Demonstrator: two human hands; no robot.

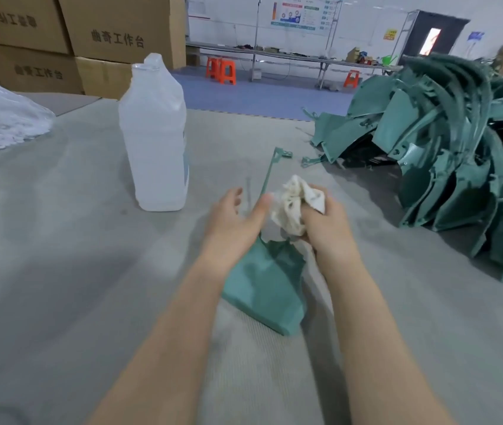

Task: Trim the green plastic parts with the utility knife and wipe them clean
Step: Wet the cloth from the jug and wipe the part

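A: Right, this looks like the wiping step. The right hand [320, 219] has its fingers curled round a crumpled white cloth [293, 207], all bunched up.

B: And the left hand [231, 222]?

A: Its fingers are fairly straight and the thumb points towards the cloth. It's gripping nothing I can make out. The green part [268, 289] lies on the counter [90, 271] between the two forearms, nearer the near edge than the far. Its upper end runs in under the hands.

B: Is either hand actually on it?

A: Can't tell, because the cloth and the wrists hide that spot.

B: Any sign of the knife?

A: None I'd put a name to. There's a thin grey sliver [247, 191] just beyond the left fingers, but it's too blurred to call. A green offcut strip [270, 170] lies past the hands, so I'd judge the trimming on this piece is done.

B: So what's next?

A: I'd say the left hand needs to pin the part so it can't slide. Then the cloth can go across its face and along the cut edges. The translucent bottle [155, 133] stands upright towards the far-left, should the cloth want wetting.

B: Plenty more waiting, too.

A: Yes, a big pile of green parts [446, 154] sits heaped along the right edge.
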